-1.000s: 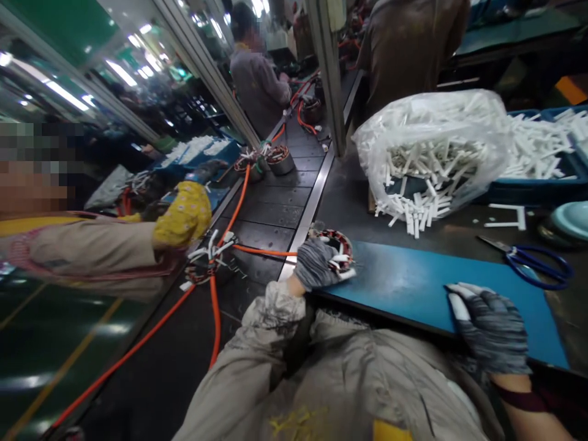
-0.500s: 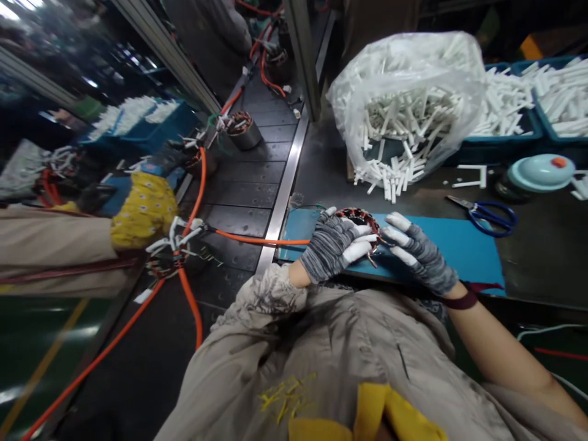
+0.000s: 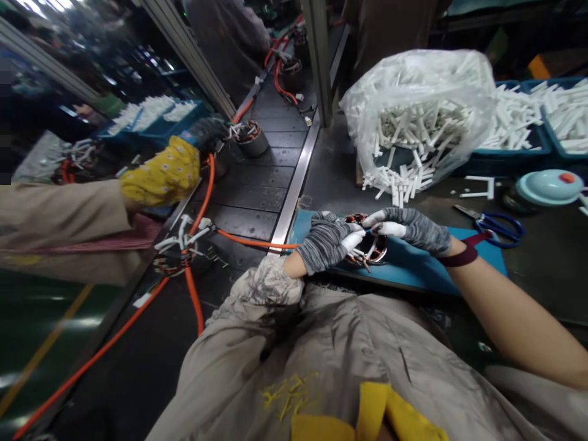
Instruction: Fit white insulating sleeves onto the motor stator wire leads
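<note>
A motor stator [image 3: 379, 252] with copper windings stands on the blue mat [image 3: 413, 267] in front of me. Over its left side lies my left hand [image 3: 327, 244], in a grey glove with white fingertips, its thumb and fingers closed on the stator's wire leads. My right hand [image 3: 407, 229], gloved alike, reaches across from the right with thumb and forefinger pinched on a lead wire [image 3: 367, 231] above the ring. Both sets of fingertips nearly meet there and hide part of the windings. An orange cable [image 3: 248, 243] runs in from the left under my left hand.
A plastic bag of white sleeves [image 3: 418, 122] stands behind the mat, with blue bins [image 3: 514, 144] beside it. Blue-handled scissors [image 3: 500, 226] and a light-blue-lidded jar [image 3: 546, 190] lie right. Stators with orange cables [image 3: 172, 260] sit on the conveyor; a co-worker's yellow sleeve [image 3: 160, 174] reaches in.
My right hand has moved left onto the stator, its spread fingers closing into a pinch. More of the ring's front shows. The co-worker's arm has reached farther over the conveyor.
</note>
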The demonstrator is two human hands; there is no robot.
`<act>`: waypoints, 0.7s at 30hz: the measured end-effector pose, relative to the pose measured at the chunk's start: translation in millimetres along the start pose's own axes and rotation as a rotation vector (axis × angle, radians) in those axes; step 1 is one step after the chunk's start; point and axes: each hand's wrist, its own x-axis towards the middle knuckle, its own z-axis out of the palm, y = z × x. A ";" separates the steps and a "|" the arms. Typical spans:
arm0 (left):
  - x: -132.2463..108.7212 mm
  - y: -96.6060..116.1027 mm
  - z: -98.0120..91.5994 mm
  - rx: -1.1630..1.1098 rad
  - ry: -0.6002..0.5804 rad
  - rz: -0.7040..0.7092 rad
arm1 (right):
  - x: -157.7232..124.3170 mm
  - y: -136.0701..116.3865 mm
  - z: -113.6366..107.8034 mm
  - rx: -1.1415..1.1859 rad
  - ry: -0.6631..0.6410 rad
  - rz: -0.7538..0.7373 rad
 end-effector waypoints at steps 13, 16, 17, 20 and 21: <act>-2.9 -12.5 8.0 -0.381 0.059 -0.004 | 9.0 -7.6 29.5 -0.036 -0.027 -0.072; -2.1 -13.8 9.8 -0.385 0.063 -0.016 | 9.7 -4.4 29.0 -0.051 -0.049 -0.120; -2.4 -14.2 11.3 -0.380 0.062 -0.025 | 10.3 -3.5 28.4 -0.082 -0.074 -0.149; -4.7 -16.0 14.2 -0.344 0.049 -0.036 | 11.9 -2.5 27.8 -0.283 -0.121 -0.272; -5.6 -17.0 13.4 -0.330 0.049 -0.036 | 12.1 -3.0 27.8 -0.372 -0.120 -0.313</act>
